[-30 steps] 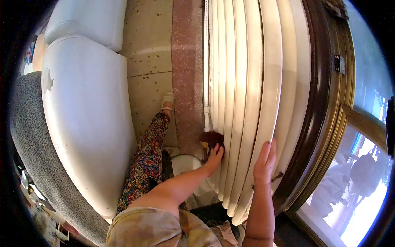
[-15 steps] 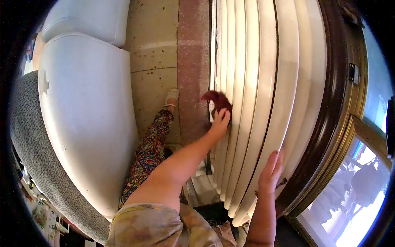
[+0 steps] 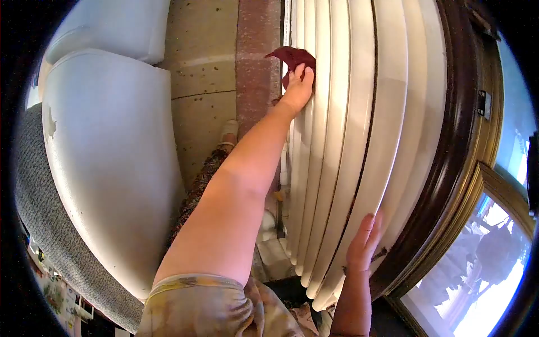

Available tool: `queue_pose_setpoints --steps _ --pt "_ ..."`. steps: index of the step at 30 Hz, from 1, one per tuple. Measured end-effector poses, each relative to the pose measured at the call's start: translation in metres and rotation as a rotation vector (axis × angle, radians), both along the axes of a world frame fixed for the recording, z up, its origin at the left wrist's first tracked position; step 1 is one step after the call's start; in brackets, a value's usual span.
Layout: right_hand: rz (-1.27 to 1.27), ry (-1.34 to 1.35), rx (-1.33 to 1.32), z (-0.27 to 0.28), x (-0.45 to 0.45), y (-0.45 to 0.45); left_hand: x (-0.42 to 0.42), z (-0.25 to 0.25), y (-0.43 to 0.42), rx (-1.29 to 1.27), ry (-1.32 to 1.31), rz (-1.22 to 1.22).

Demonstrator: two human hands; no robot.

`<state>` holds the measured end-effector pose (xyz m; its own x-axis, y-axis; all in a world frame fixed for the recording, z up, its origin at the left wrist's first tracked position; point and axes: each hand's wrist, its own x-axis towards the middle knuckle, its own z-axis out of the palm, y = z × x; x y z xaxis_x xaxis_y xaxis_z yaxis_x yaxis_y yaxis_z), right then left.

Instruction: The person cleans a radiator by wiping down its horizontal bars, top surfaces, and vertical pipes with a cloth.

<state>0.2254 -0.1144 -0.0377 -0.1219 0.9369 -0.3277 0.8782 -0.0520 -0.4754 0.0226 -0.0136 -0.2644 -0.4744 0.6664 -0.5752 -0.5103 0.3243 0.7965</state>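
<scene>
My left hand (image 3: 299,90) is closed on a dark red cloth (image 3: 300,56), pressing it against the far left edge of a cream-white panel with long rounded slats (image 3: 337,140). Part of the cloth spreads out beyond my fingers, its tip pointing left. My right hand (image 3: 364,242) lies with fingers stretched out against the slats nearer to me, holding nothing. Some of its fingertips are hidden at a slat's edge.
A white padded seat (image 3: 112,163) with worn patches stands to the left, beside a grey knitted cover (image 3: 33,185). Dark wooden trim (image 3: 432,185) and a gold-brown frame (image 3: 477,185) border the slats on the right. The tiled floor (image 3: 202,118) has scattered specks.
My left hand has slid the red cloth farther away along the slats, stretching the arm out. My right hand stays in about the same place.
</scene>
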Motion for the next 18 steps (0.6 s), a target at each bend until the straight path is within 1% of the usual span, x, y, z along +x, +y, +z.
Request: queue_pose_setpoints --steps 3,4,6,8,11,13,15,18 --pt "0.033 0.079 0.058 -0.002 -0.006 0.001 0.004 -0.006 -0.005 0.084 -0.279 0.095" --pt "0.035 0.086 0.066 -0.001 -0.008 0.001 0.007 -0.01 -0.007 0.028 -0.287 0.097" --pt "0.037 0.093 0.074 0.001 -0.008 0.001 0.018 -0.015 -0.016 -0.006 -0.257 0.062" --pt "0.019 0.057 0.027 0.002 -0.007 0.001 0.032 -0.018 -0.028 -0.07 -0.208 0.021" --pt "0.023 0.092 0.065 0.0 -0.009 0.001 0.067 -0.045 -0.052 -0.074 -0.174 -0.034" --pt "0.041 0.089 0.061 0.001 -0.007 0.002 0.101 -0.066 -0.073 -0.051 -0.079 -0.101" --pt "0.063 0.084 0.053 0.001 -0.008 0.001 0.11 -0.037 -0.092 -0.156 -0.289 -0.078" --pt "0.021 0.126 0.092 -0.003 -0.01 0.0 0.149 -0.04 -0.126 -0.153 -0.346 -0.087"
